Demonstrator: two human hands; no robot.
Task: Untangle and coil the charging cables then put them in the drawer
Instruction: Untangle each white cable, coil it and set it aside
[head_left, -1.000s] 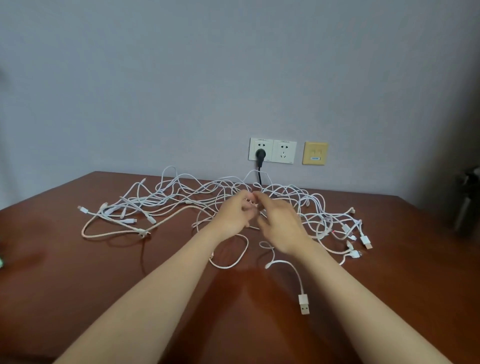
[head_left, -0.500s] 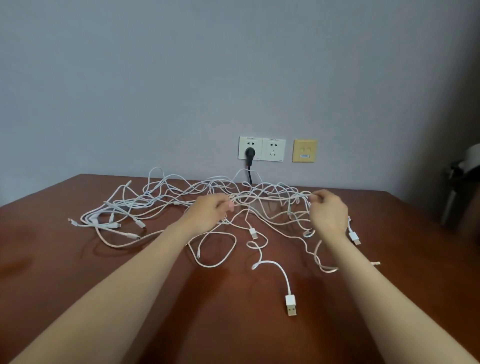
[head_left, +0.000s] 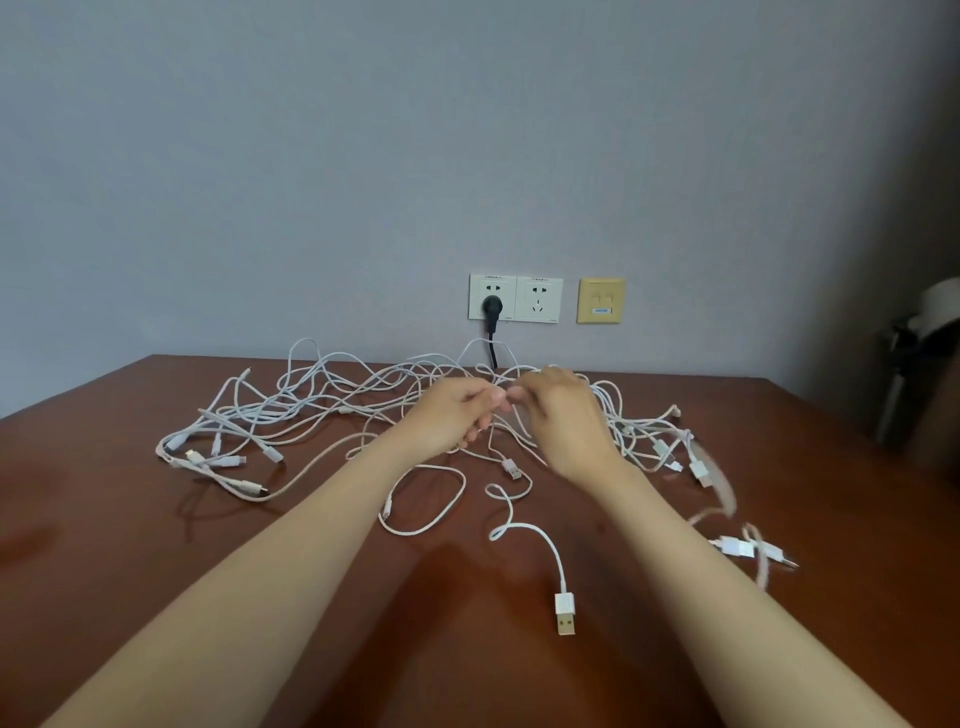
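Observation:
A tangle of several white charging cables (head_left: 322, 405) sprawls across the far half of a brown wooden table (head_left: 156, 561). My left hand (head_left: 457, 415) and my right hand (head_left: 563, 415) meet over the middle of the tangle, fingers curled, each pinching a strand of white cable. One cable end with a gold USB plug (head_left: 565, 616) trails toward me. More plugs lie at the left (head_left: 228, 460) and right (head_left: 735, 548); the right ones are blurred. No drawer is in view.
White wall sockets (head_left: 514, 298) with a black plug (head_left: 491, 306) and a yellow wall plate (head_left: 600, 300) sit behind the table. A dark object (head_left: 904, 379) stands at the right edge. Bare tabletop lies near me.
My right hand has come back from the right side to meet my left hand at the centre. Cable ends at the right have swung out toward the near right.

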